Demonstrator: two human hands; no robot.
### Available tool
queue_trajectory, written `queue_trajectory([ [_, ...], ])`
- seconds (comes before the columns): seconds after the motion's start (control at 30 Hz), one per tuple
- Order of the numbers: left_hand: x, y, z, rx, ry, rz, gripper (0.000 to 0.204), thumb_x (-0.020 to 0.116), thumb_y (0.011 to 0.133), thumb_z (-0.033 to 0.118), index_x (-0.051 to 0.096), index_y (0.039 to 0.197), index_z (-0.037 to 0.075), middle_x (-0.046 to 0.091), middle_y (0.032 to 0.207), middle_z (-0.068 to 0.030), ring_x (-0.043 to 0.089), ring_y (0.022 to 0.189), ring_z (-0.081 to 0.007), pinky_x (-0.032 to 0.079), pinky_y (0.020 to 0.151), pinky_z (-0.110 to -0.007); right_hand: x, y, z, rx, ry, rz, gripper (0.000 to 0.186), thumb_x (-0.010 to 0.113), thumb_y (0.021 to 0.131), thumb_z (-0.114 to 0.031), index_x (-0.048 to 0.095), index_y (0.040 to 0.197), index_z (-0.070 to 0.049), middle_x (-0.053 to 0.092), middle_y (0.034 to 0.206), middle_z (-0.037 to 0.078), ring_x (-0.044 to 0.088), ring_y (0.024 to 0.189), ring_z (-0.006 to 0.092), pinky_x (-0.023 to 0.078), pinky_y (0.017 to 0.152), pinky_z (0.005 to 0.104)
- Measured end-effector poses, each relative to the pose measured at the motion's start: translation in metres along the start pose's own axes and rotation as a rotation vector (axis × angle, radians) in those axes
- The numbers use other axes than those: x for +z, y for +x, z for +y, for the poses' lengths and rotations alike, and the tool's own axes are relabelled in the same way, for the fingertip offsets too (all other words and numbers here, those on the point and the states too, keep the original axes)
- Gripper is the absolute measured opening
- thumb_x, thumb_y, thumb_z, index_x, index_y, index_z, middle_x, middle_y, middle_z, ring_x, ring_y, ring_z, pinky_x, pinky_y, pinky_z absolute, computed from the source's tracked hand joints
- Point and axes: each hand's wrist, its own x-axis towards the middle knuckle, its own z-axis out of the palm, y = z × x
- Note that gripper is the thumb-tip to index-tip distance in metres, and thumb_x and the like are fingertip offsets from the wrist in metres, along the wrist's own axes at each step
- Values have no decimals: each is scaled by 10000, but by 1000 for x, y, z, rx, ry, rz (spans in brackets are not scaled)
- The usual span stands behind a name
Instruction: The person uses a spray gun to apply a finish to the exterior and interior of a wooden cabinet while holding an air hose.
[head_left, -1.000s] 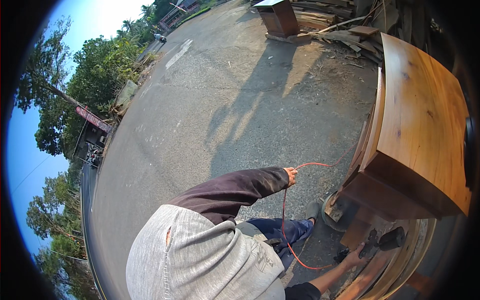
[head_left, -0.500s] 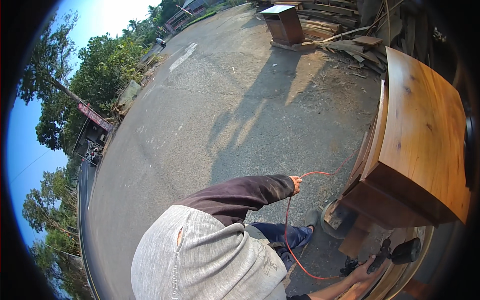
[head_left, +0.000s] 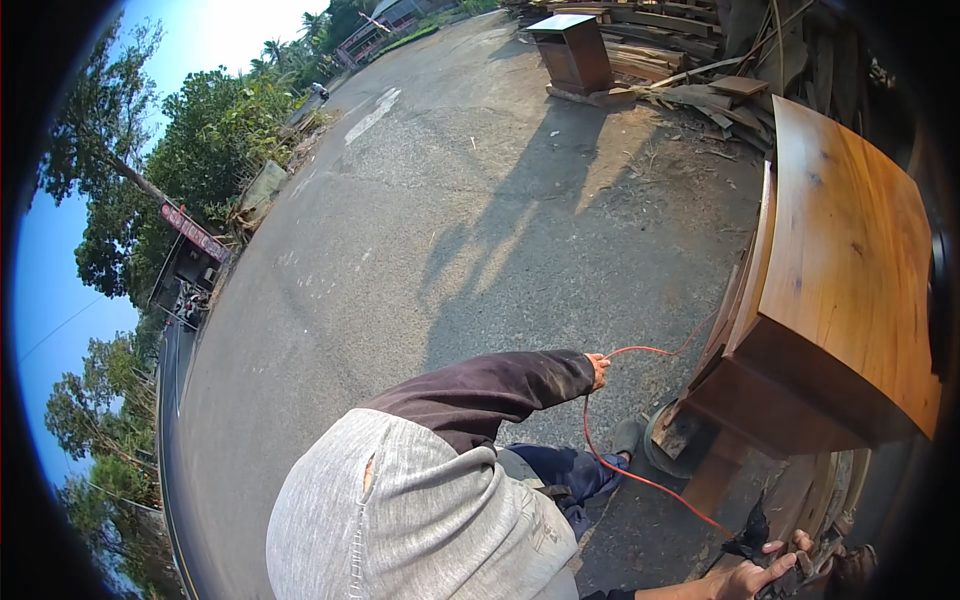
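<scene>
My left hand (head_left: pixel 598 371), at the end of a dark sleeve, is closed round a thin red hose (head_left: pixel 640 480). From that hand the hose sags down to the black tool in my right hand (head_left: pixel 752 580), at the lower right. The tool looks like a spray gun (head_left: pixel 754 528); fingers and shadow hide part of it, and its cup is hard to make out now. Above my right hand stands a varnished wooden cabinet (head_left: pixel 840 280) with a glossy brown top, and neither hand touches it.
Below the cabinet are a round grey base (head_left: pixel 672 450) and wooden boards (head_left: pixel 715 475). My shoe (head_left: pixel 628 436) is close by. A smaller cabinet (head_left: pixel 572 58) stands farther off beside stacked planks (head_left: pixel 660 40). The hose also runs from my left hand toward the large cabinet.
My right hand has moved down and a little right with the spray gun, turning it. The lower hose has swung right and straightened. My left hand has hardly moved.
</scene>
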Motion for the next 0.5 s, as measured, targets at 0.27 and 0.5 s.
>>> queue_trajectory([
  [0.27,-11,-2,-5,25,-6,-36,328,455,970,319,757,979,193,715,1136,-18,404,1393,-262,288,1153,-478,-10,-20,25,86,-170,21,415,647,962,-121,557,1282,129,690,1022,170,605,664,171,492,548,253],
  [0.5,-8,-22,-15,3,-48,-187,281,619,903,337,675,1121,169,653,1243,-68,326,1459,-317,237,1207,-500,13,-63,77,567,12,-58,190,701,913,-124,638,1042,0,692,821,60,510,487,74,414,445,223],
])
